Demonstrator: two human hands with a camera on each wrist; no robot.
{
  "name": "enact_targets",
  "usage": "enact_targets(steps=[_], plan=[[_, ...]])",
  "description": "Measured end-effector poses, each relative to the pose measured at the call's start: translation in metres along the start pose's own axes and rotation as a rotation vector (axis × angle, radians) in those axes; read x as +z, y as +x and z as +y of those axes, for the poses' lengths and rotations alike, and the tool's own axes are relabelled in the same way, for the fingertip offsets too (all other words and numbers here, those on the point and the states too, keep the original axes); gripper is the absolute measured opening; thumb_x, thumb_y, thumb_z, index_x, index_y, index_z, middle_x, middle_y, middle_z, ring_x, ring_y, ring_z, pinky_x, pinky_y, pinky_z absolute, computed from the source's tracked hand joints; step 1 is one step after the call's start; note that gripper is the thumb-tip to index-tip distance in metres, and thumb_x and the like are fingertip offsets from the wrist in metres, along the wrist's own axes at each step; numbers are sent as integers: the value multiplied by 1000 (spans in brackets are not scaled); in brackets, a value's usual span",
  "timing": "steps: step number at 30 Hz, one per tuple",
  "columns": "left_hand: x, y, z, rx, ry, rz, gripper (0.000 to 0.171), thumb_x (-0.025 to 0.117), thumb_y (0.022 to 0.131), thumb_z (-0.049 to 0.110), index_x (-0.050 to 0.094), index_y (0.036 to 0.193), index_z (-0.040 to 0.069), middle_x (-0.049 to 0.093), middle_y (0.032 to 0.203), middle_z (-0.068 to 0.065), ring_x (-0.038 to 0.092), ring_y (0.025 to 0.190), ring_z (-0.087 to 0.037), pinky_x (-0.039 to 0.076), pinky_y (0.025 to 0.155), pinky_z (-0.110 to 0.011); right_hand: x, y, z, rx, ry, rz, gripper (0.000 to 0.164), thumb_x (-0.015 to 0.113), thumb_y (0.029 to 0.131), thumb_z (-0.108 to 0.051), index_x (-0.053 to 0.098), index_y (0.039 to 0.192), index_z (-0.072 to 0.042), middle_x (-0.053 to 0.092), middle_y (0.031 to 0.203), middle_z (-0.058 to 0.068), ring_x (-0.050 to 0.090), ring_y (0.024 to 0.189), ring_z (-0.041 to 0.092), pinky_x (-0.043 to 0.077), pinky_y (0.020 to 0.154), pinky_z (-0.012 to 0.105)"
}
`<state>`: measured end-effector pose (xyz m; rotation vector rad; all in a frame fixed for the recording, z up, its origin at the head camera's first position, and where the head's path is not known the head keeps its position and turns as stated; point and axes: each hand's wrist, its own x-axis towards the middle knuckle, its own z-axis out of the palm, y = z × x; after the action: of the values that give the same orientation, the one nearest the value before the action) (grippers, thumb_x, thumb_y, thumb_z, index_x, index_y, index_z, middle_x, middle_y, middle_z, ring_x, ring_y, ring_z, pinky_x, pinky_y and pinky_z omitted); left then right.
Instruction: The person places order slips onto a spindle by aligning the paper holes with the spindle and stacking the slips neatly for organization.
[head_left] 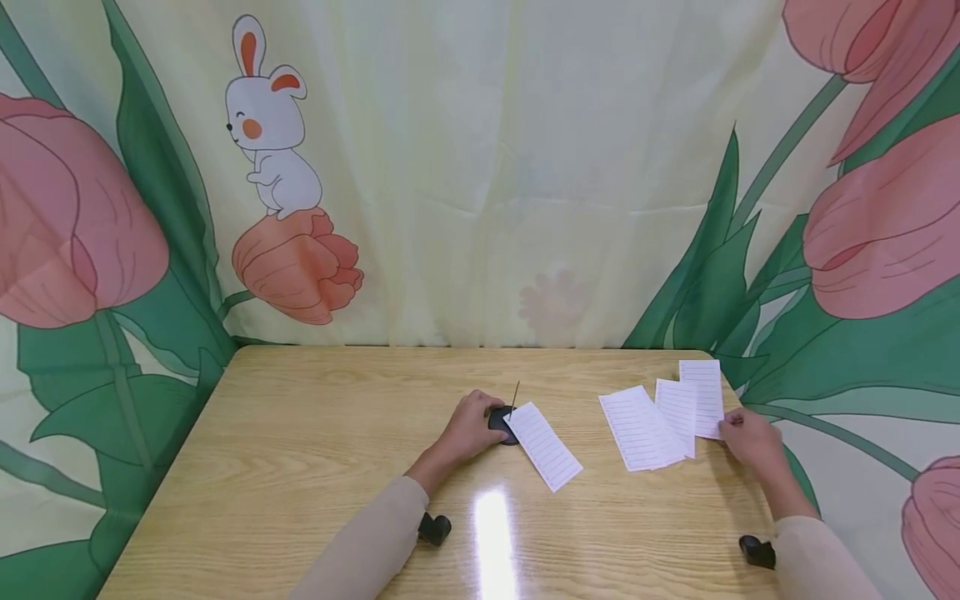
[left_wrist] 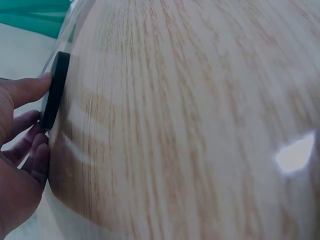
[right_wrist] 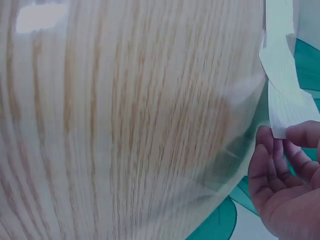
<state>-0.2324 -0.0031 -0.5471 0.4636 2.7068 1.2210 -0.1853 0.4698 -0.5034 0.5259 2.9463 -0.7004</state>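
A bill spike with a round black base (head_left: pixel 497 421) and a thin upright needle (head_left: pixel 516 393) stands on the table. My left hand (head_left: pixel 468 427) grips the base from its left side; the left wrist view shows the thumb on top of the base (left_wrist: pixel 57 90) and fingers at its lower edge. One lined paper slip (head_left: pixel 545 448) has its upper corner at the needle's foot and slants down to the right. Further right, my right hand (head_left: pixel 750 440) pinches the lower right corner of the rightmost lined slip (head_left: pixel 705 396), thumb against fingers in the right wrist view.
Left of that slip lie more overlapping lined slips (head_left: pixel 637 429), partly covering one another. The wooden table (head_left: pixel 300 467) has its right edge close to my right hand. A curtain (head_left: pixel 480 183) with tulips and a rabbit hangs behind the table.
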Motion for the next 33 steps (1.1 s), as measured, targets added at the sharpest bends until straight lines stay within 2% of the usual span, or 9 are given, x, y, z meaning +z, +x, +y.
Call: enact_targets(steps=[3,8,16,23,29,33], plan=[[0,0,0,-7,-4,-4,50,88,83,17,70,129,6,62,125,-10,56,112,-24,48,99,-42,-2,0,2,2,1,32,34,50,98,-18,59,110,13,61,98,29,52,89,39,39,68,34],[-1,-2,0,-13,-8,1,50,88,83,17,71,128,6,62,124,-11,56,110,-24,48,97,-42,-3,-1,2,-43,9,126,29,53,99,-14,60,108,13,64,95,29,55,85,38,40,65,33],[-1,-2,0,12,-14,11,50,89,82,16,71,127,5,62,121,-10,56,107,-23,49,93,-39,-7,-6,-1,-104,46,245,24,56,101,-10,61,110,12,66,94,28,59,82,33,41,64,31],[0,-1,-1,35,3,14,50,90,81,16,72,126,4,63,117,-10,55,102,-21,48,89,-37,-18,-12,-8,-100,67,278,28,55,103,-13,61,115,12,67,99,30,59,84,33,39,65,32],[-1,-2,1,36,2,13,50,90,81,16,71,126,4,63,118,-10,56,104,-21,49,90,-37,-24,-16,-18,-130,87,301,29,56,104,-15,62,116,11,68,101,30,60,86,33,37,75,41],[-2,-2,2,35,1,14,50,89,81,16,71,126,4,63,119,-11,57,105,-22,49,91,-38,-30,-20,-25,-165,81,318,28,58,104,-15,64,115,10,69,99,28,60,80,25,39,73,37]])
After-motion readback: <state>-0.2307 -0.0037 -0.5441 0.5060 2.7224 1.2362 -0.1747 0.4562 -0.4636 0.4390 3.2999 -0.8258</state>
